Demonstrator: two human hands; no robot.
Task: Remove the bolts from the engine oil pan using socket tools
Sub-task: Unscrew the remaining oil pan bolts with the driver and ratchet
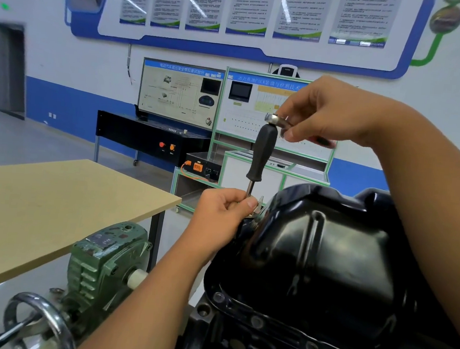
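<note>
A glossy black engine oil pan (327, 255) fills the lower right, with bolt heads along its near flange (256, 322). A socket driver with a black handle (262, 153) stands upright over the pan's far left edge. My left hand (224, 215) pinches its thin metal shaft just above the flange, so the socket end is hidden. My right hand (326, 113) grips a chrome ratchet head (275, 119) seated on top of the black handle.
A green gearbox (107, 258) with a chrome handwheel (40, 322) sits at the lower left of the engine stand. A tan tabletop (53, 209) lies to the left. Training panels and a black console (154, 137) stand against the far wall.
</note>
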